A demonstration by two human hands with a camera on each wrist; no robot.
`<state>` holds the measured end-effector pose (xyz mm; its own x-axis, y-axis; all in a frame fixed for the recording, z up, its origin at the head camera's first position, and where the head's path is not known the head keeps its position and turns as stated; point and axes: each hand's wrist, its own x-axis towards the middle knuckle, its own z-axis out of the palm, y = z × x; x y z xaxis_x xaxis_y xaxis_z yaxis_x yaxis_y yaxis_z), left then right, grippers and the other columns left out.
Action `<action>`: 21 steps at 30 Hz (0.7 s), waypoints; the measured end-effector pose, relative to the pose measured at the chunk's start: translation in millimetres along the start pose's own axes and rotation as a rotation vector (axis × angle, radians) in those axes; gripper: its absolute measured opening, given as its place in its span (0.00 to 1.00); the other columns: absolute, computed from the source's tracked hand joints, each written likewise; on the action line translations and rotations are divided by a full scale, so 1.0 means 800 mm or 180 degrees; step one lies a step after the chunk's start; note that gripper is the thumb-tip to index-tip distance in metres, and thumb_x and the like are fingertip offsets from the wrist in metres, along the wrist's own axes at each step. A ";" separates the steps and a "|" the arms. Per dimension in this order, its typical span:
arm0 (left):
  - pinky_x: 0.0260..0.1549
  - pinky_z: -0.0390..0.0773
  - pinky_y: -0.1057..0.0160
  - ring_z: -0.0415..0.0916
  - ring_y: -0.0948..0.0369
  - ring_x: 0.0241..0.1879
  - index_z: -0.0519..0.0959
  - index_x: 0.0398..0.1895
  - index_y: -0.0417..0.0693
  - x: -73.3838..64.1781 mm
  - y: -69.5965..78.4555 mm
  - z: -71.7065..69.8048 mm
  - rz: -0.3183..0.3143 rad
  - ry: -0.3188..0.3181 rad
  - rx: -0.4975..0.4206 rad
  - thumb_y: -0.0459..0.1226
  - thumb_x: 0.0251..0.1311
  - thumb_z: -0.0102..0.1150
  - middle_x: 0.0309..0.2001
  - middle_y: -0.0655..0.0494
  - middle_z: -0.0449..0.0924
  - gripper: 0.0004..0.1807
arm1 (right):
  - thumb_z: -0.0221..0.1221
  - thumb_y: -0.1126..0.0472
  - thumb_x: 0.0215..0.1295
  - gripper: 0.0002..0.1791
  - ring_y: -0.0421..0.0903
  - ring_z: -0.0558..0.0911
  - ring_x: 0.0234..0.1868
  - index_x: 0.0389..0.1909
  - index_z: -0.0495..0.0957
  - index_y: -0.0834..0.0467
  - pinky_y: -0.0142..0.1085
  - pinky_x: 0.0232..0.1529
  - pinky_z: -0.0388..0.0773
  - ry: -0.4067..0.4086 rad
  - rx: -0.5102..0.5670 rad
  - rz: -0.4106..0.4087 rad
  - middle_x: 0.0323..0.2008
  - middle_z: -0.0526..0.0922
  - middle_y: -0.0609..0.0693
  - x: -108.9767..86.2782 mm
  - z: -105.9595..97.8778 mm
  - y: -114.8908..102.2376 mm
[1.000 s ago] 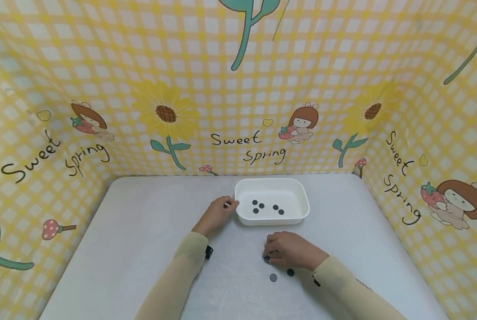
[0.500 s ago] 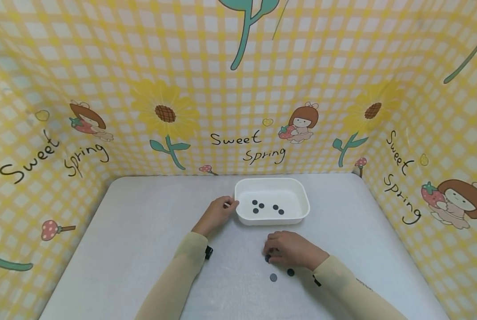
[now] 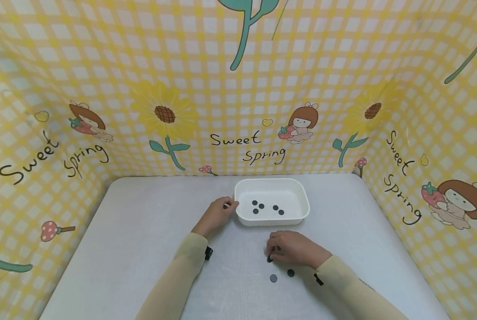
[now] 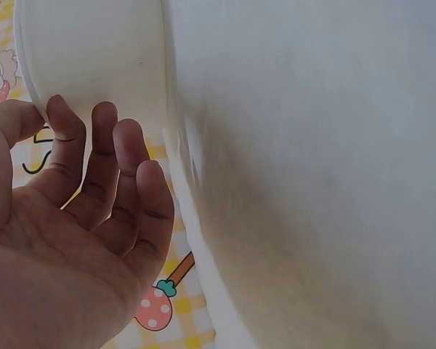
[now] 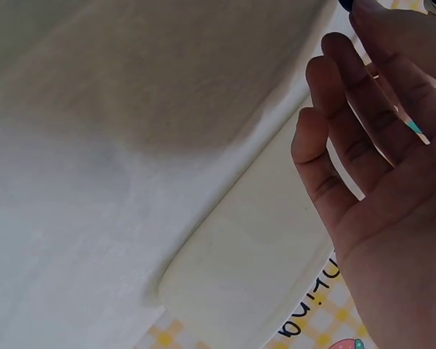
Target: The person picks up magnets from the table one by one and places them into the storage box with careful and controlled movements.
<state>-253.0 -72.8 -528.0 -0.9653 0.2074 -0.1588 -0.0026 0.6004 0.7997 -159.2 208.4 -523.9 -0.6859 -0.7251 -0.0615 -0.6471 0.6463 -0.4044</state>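
In the head view, my left hand [image 3: 218, 213] pinches the left end of the rim of a white rectangular tray [image 3: 272, 221]. Thumb and index meet at that rim in the left wrist view, while the other fingers curve loosely beside the wall. My right hand [image 3: 296, 249], in front of the tray, pinches a small black round disc [image 3: 269, 258] between thumb and index at the tabletop. Only part of this disc [image 5: 346, 3] shows at the top of the right wrist view. Nearer me lie a dark disc [image 3: 290, 273] and a greyer disc [image 3: 273, 278].
Several dark discs [image 3: 261, 206] lie flat on the tray floor, toward its left and middle. The tray stands near the back of a white-covered table [image 3: 142, 231]. Yellow checked cloth walls [image 3: 238, 106] rise along the back and both sides.
My right hand has shifted slightly to the right, and the disc at its fingertips has tipped from lying flatter to standing more on edge. The left hand and tray stay in place.
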 end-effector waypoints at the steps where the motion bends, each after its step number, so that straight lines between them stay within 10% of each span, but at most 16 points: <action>1: 0.49 0.75 0.54 0.74 0.56 0.44 0.81 0.41 0.50 0.000 0.000 0.000 0.0001 0.0000 0.0001 0.51 0.81 0.56 0.42 0.55 0.81 0.16 | 0.73 0.60 0.69 0.06 0.31 0.78 0.36 0.39 0.87 0.44 0.30 0.43 0.80 -0.0004 0.0023 0.0001 0.35 0.80 0.30 0.000 0.000 0.000; 21: 0.48 0.74 0.55 0.74 0.56 0.44 0.81 0.40 0.51 0.003 -0.004 0.001 -0.0021 0.0010 0.0004 0.51 0.81 0.56 0.42 0.55 0.80 0.16 | 0.66 0.62 0.72 0.11 0.40 0.81 0.40 0.39 0.78 0.41 0.33 0.45 0.80 0.0087 0.0752 0.0262 0.36 0.79 0.33 0.002 -0.006 0.006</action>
<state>-254.8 -73.4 -531.6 -0.9660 0.2010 -0.1623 -0.0087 0.6026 0.7980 -164.8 211.8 -521.5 -0.7439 -0.6636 -0.0797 -0.4951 0.6272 -0.6013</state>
